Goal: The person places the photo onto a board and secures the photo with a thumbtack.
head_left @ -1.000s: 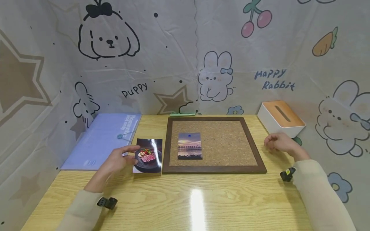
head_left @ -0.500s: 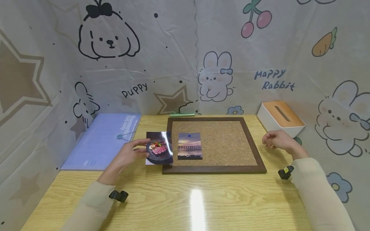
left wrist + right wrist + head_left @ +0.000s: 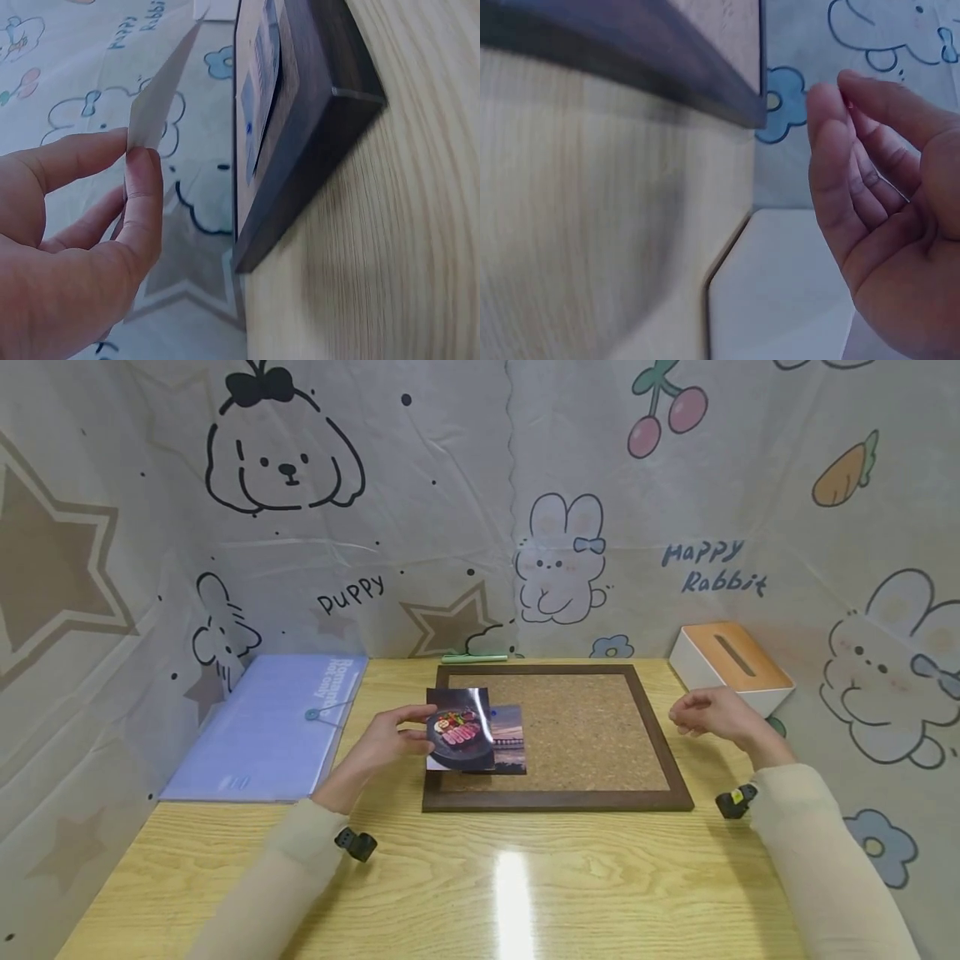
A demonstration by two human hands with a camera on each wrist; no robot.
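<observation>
One food photo we pinch in our left hand above the corkboard, partly hiding the pier photo, and we cannot tell whether our narrowed right hand holds anything.

My right hand at the right of view, palm side showing, fingers bent, thumb and fingertips brought close together. A reddish speck between the tips, too small for me to name. Upper left: a thick dark frame, blurred, its corner well apart from my fingers; tan panel inside it. Pale wood tabletop fills the left, a soft shadow across it. Just below my hand, a smooth white box. Behind, printed cloth with a blue flower.
</observation>
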